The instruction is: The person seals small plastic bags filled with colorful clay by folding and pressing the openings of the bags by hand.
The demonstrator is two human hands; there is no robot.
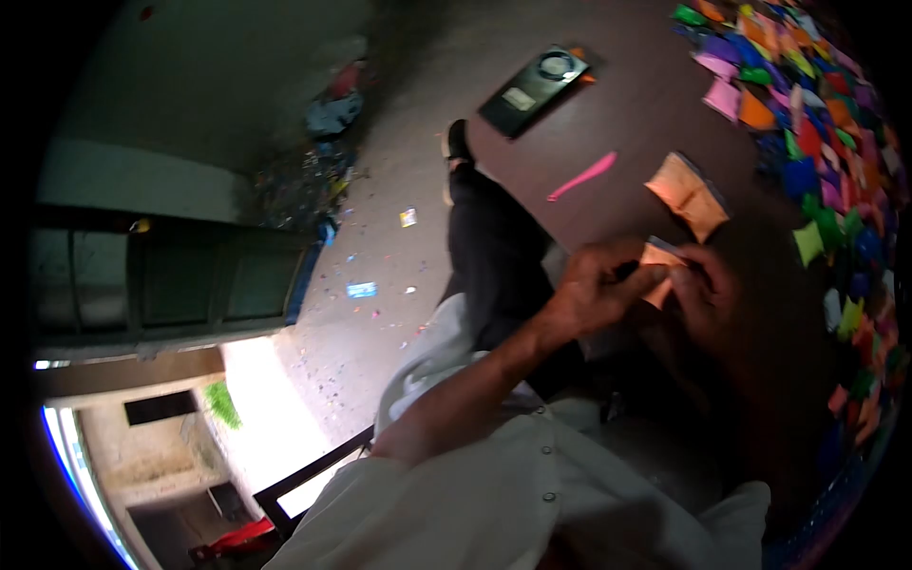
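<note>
A small orange packet with a clear-looking top edge is held between both hands, close in front of my body. My left hand pinches it from the left with thumb and fingers. From the other side, the fingers of my right hand close on the same packet, and the two thumbs nearly meet over it. Just beyond the hands, a larger orange packet lies on the brown surface. Left of that one is a pink plastic knife-like tool. The hands hide the packet's lower part.
A dark phone-like device with a round ring lies near the surface's far edge. Many small coloured packets are heaped along the right. Litter dots the floor at left, near a dark green door.
</note>
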